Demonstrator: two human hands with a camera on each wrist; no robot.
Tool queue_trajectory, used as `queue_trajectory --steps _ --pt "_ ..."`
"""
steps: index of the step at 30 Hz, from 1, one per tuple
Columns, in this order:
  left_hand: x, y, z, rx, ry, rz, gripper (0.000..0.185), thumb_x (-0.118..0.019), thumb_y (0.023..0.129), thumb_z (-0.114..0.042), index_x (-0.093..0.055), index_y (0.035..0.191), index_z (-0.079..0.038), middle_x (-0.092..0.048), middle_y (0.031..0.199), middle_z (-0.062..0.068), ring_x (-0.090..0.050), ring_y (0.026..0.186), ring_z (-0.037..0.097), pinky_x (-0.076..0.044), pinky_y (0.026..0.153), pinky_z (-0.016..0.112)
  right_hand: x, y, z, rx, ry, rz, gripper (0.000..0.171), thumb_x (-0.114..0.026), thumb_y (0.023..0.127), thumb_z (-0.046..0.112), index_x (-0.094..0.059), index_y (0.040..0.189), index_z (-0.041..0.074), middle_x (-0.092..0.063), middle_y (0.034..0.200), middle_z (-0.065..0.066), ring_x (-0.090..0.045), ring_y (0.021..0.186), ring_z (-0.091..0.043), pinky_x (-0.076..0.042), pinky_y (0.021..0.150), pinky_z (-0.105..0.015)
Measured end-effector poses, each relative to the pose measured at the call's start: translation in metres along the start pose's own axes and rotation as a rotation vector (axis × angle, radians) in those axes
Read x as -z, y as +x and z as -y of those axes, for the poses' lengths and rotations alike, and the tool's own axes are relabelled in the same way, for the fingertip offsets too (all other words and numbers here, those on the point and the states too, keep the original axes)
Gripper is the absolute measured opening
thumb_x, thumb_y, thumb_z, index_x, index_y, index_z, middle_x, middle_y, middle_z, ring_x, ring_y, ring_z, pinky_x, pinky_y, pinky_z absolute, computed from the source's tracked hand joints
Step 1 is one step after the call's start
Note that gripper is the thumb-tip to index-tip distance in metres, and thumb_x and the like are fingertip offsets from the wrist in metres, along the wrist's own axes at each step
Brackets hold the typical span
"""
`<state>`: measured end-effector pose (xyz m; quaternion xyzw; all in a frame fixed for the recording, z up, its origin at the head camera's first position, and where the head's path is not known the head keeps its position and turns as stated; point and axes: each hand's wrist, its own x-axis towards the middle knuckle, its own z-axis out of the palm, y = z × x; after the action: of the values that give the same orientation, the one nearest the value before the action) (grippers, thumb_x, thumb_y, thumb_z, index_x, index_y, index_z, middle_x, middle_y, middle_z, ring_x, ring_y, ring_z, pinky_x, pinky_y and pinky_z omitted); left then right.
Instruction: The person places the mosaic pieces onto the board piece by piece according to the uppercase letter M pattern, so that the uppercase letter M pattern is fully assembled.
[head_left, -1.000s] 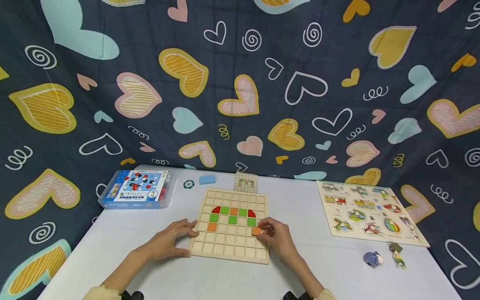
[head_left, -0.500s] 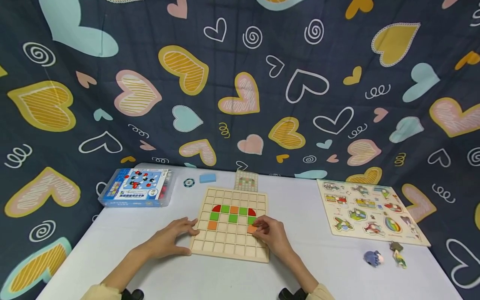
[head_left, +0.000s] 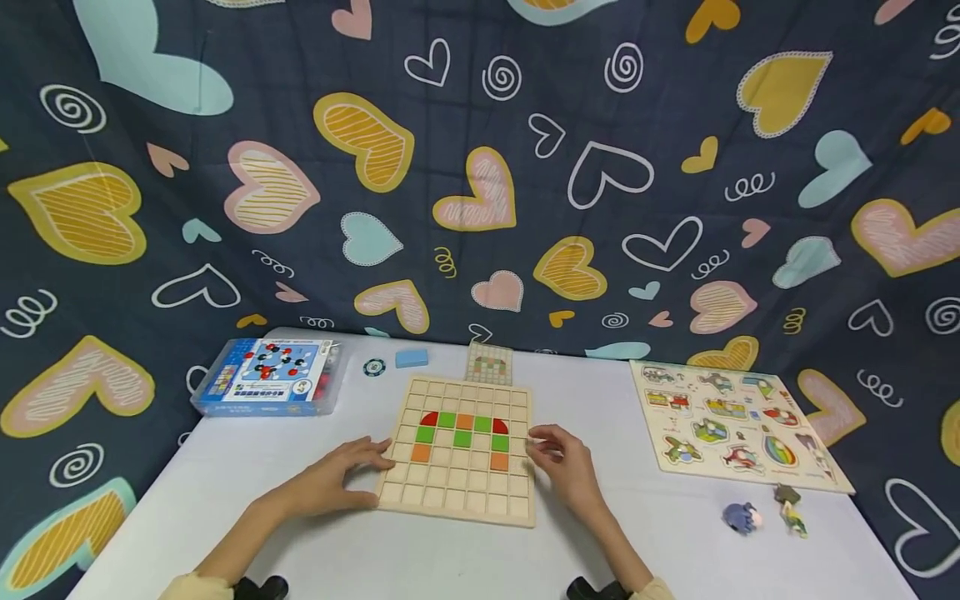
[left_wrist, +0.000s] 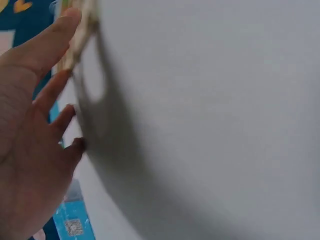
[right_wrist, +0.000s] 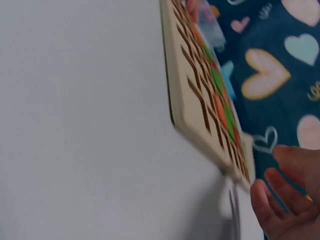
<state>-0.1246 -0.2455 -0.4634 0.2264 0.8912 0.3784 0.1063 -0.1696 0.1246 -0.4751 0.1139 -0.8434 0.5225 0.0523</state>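
Observation:
A wooden grid board (head_left: 456, 500) lies in the middle of the table in the head view. Set in its cells are red rounded corner tiles (head_left: 500, 427), several green square tiles (head_left: 462, 439), and orange square tiles, one at the left (head_left: 421, 452) and one at the right (head_left: 498, 461). My left hand (head_left: 337, 479), thumb and fingers spread, touches the board's left edge. At the right edge, my right hand (head_left: 567, 468) holds nothing, its fingers loosely bent; the right wrist view shows those fingers (right_wrist: 287, 192) beside the board's corner.
A small pattern card (head_left: 490, 364) lies behind the board. At the back left are a clear plastic box (head_left: 273, 375), a round chip (head_left: 374, 367) and a blue block (head_left: 412, 358). To the right lie a picture puzzle board (head_left: 727, 425) and two small figures, one blue (head_left: 742, 517).
My right hand has set the orange tile into a cell on the board's right side and let it go, then drawn back to the right. My left hand has stayed at the left edge.

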Motion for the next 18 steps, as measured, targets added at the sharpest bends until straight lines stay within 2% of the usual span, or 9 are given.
queue_trajectory --steps 2,3,6,9,12,16,18 --pt "0.002 0.001 0.000 -0.004 -0.030 -0.032 0.044 -0.070 0.087 -0.029 -0.060 0.127 -0.012 -0.040 0.148 0.017 -0.024 0.137 0.048 -0.021 0.107 0.066 0.009 -0.001 -0.004 0.031 -0.044 -0.053 0.027 -0.068 0.087 0.001 -0.064 0.113 -0.003 -0.066 0.111 -0.019 -0.065 0.098 -0.031 -0.056 0.080 -0.035" --pt "0.002 0.002 0.000 -0.017 -0.007 -0.070 0.045 -0.067 0.089 -0.028 -0.058 0.130 -0.011 -0.039 0.149 0.017 -0.024 0.137 0.048 -0.019 0.107 0.066 0.013 -0.001 -0.006 0.063 -0.097 -0.081 0.030 -0.067 0.088 0.003 -0.062 0.117 -0.004 -0.064 0.117 -0.021 -0.063 0.103 -0.034 -0.055 0.085 -0.039" --pt "0.000 0.010 -0.002 -0.052 0.197 -0.230 0.049 -0.059 0.095 -0.032 -0.050 0.139 -0.014 -0.032 0.153 0.015 -0.018 0.141 0.045 -0.014 0.108 0.068 0.027 -0.001 -0.011 0.147 -0.331 -0.151 0.042 -0.066 0.090 0.009 -0.055 0.129 -0.002 -0.051 0.135 -0.025 -0.047 0.125 -0.041 -0.043 0.099 -0.052" --pt "-0.005 0.021 -0.005 -0.012 0.440 -0.365 0.057 -0.053 0.096 -0.043 -0.041 0.147 -0.019 -0.020 0.158 0.015 -0.004 0.144 0.042 -0.005 0.107 0.071 0.035 -0.001 -0.015 0.177 -0.586 -0.157 0.057 -0.065 0.092 0.024 -0.045 0.141 0.004 -0.030 0.151 -0.025 -0.021 0.139 -0.045 -0.025 0.105 -0.066" --pt "-0.013 0.030 -0.010 0.088 0.542 -0.388 0.067 -0.048 0.094 -0.053 -0.033 0.150 -0.020 -0.008 0.160 0.017 0.007 0.144 0.043 0.003 0.106 0.072 0.036 -0.001 -0.017 0.155 -0.745 -0.106 0.067 -0.062 0.090 0.042 -0.040 0.146 0.013 -0.014 0.157 -0.022 -0.005 0.142 -0.047 -0.014 0.102 -0.075" --pt "-0.022 0.039 -0.016 0.231 0.533 -0.353 0.077 -0.044 0.091 -0.062 -0.027 0.152 -0.019 0.000 0.159 0.021 0.007 0.140 0.052 0.008 0.102 0.074 0.032 -0.003 -0.015 0.120 -0.818 -0.039 0.074 -0.059 0.086 0.056 -0.040 0.147 0.018 -0.009 0.158 -0.022 0.002 0.142 -0.049 -0.006 0.099 -0.079" --pt "-0.024 0.041 -0.017 0.263 0.523 -0.347 0.078 -0.045 0.090 -0.062 -0.027 0.152 -0.019 0.001 0.159 0.022 0.005 0.139 0.054 0.008 0.102 0.075 0.031 -0.004 -0.014 0.111 -0.828 -0.026 0.075 -0.058 0.085 0.058 -0.040 0.147 0.019 -0.009 0.158 -0.021 0.002 0.142 -0.050 -0.005 0.099 -0.079"
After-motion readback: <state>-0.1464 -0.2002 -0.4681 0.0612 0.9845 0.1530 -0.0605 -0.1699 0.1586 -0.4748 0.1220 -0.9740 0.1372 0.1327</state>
